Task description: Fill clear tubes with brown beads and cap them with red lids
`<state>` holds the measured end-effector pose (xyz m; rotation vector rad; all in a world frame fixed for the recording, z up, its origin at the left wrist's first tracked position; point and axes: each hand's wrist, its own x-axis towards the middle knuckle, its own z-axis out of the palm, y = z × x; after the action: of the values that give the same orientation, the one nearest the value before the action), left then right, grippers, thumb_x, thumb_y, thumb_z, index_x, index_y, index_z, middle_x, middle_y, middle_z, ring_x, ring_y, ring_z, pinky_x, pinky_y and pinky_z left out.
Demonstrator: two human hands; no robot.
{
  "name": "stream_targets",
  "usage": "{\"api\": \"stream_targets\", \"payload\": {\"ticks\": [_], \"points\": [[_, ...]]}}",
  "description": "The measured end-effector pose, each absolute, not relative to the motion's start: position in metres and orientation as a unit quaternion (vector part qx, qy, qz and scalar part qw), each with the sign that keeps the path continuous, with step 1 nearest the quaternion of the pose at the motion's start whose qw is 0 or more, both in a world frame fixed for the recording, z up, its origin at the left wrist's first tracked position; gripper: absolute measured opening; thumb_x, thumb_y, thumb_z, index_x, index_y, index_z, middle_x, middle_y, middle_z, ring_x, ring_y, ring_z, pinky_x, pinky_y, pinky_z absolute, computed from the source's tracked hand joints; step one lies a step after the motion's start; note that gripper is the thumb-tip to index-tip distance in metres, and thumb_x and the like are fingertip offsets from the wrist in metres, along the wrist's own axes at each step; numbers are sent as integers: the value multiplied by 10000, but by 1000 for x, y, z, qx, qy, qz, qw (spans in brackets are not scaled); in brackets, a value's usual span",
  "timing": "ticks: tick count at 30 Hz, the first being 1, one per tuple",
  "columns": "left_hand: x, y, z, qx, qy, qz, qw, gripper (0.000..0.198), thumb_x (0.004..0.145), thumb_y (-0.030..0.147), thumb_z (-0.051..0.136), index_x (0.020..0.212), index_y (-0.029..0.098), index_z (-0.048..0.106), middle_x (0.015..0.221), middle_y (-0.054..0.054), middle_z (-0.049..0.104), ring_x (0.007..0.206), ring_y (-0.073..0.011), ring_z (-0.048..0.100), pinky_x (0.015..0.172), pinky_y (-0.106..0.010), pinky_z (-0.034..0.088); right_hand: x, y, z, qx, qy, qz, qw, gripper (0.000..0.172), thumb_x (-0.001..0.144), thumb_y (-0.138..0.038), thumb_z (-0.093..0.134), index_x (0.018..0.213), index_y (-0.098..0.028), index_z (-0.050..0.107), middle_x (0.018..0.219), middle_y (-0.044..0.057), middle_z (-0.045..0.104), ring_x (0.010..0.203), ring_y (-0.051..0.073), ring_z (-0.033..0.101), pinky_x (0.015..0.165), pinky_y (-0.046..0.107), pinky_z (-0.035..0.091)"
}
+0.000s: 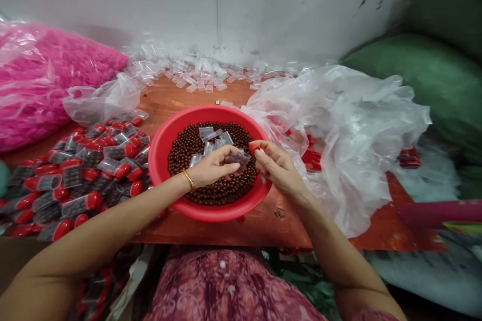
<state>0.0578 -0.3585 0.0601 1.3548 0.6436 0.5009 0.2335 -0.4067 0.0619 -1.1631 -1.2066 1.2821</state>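
Observation:
A red bowl (165, 145) full of small dark brown beads (222, 188) sits on the wooden table, with a few empty clear plastic tubes (213, 134) lying on the beads. Over the bowl my left hand (211, 166) pinches a clear tube (239, 157) that holds brown beads. My right hand (276, 166) is closed on a small red cap (255, 148) right at the tube's end. A gold bangle circles my left wrist.
A heap of filled tubes with red caps (75, 170) lies left of the bowl. A pink bag (41, 80) sits far left. Empty clear tubes (199, 77) line the wall. A crumpled clear plastic bag (346, 130) with red caps (312, 155) lies right, beside green sacks (433, 75).

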Motion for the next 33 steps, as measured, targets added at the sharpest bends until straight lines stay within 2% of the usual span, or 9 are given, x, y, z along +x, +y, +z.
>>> {"api": "stream_targets", "payload": {"ticks": [4,7,9,10,13,16,19,27,33], "points": [[60,-359,56,631,264,238,690,427,710,427,649,969,146,458,775,1,529,674,-83,494,571,-194,414,228,-405,60,-487,-548,496,465,402,799,-529,523,1004,-183,530,522,-68,487,361,68,407,350,191,338],[60,-359,55,646,263,230,679,402,736,440,610,955,148,442,759,8,509,665,-85,488,564,-197,407,229,-405,57,-495,-640,372,454,363,859,-461,459,1031,-179,610,745,15,645,620,115,594,568,225,480],[59,-360,56,661,272,223,664,370,756,431,575,952,150,436,761,11,491,650,-85,478,542,-196,396,232,-406,58,-499,-705,276,423,355,879,-421,444,1066,-178,625,937,53,673,822,156,628,728,261,494],[59,-361,56,668,274,222,655,351,764,418,561,951,150,434,753,16,479,634,-81,466,532,-195,388,234,-407,58,-504,-729,236,399,360,885,-411,439,1085,-174,623,982,65,671,859,171,630,759,273,491],[60,-363,57,691,272,244,623,296,755,343,558,945,147,443,729,30,458,613,-72,435,550,-198,378,235,-410,58,-524,-755,183,349,387,909,-397,390,1117,-163,619,963,78,683,835,183,646,750,278,501],[62,-363,55,716,292,274,572,246,713,293,585,872,144,471,706,35,466,634,-77,426,587,-203,372,231,-411,56,-518,-745,197,371,415,931,-371,339,1187,-155,585,1078,74,661,943,178,639,810,265,505],[64,-363,51,746,332,276,507,234,682,322,605,781,143,490,691,31,489,636,-86,427,585,-208,363,223,-411,51,-511,-734,214,394,432,929,-354,344,1264,-150,525,1166,54,622,992,165,627,840,259,508],[62,-367,60,813,385,223,376,99,679,221,554,727,147,510,635,39,528,583,-89,449,546,-202,334,215,-415,44,-543,-733,184,367,444,916,-342,344,1280,-161,522,1085,62,661,843,181,673,746,278,545],[61,-371,66,851,386,154,321,132,700,250,546,786,152,531,619,25,538,541,-102,452,509,-213,313,220,-419,45,-540,-750,191,332,472,932,-363,294,1255,-126,542,1060,74,671,803,179,677,693,261,544]]}}
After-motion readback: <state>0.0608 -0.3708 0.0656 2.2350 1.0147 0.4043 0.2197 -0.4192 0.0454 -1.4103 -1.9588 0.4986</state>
